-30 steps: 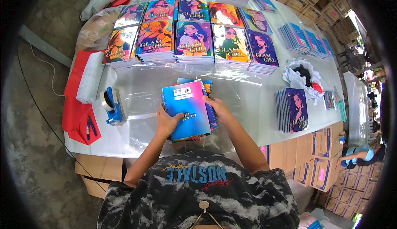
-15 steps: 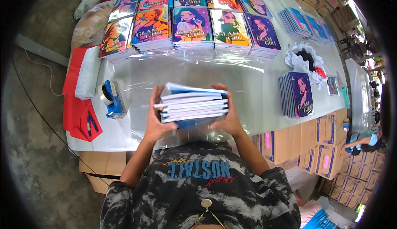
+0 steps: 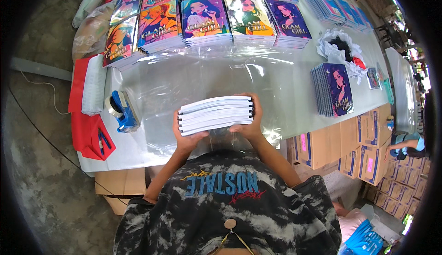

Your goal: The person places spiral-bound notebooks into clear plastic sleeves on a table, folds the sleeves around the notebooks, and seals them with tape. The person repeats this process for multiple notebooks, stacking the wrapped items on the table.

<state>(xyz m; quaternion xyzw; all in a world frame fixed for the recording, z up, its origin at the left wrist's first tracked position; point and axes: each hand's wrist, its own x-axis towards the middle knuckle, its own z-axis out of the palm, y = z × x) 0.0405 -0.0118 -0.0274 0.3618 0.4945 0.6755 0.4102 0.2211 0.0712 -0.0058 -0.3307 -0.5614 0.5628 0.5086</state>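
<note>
A stack of notebooks (image 3: 215, 115) is held on edge between my two hands, over the near part of the table. Its white page edges face up, and the covers are mostly hidden. My left hand (image 3: 186, 137) grips the left end, thumb along the near side. On the right end, my right hand (image 3: 251, 122) is closed the same way, fingers behind and thumb in front. Beneath them lies a sheet of clear plastic (image 3: 184, 78) spread on the white table (image 3: 301, 78).
Piles of colourful illustrated notebooks (image 3: 206, 22) line the far side. Left are a blue tape dispenser (image 3: 123, 112), white stacked items (image 3: 93, 85) and pens on red material (image 3: 94, 140). Right are another notebook stack (image 3: 332, 90) and crumpled paper (image 3: 332, 48). Cardboard boxes (image 3: 322, 147) stand below.
The notebooks in my hands have become more evenly lined up, their edges closer to flush. Both hands still hold the ends. The whole view has shifted slightly.
</note>
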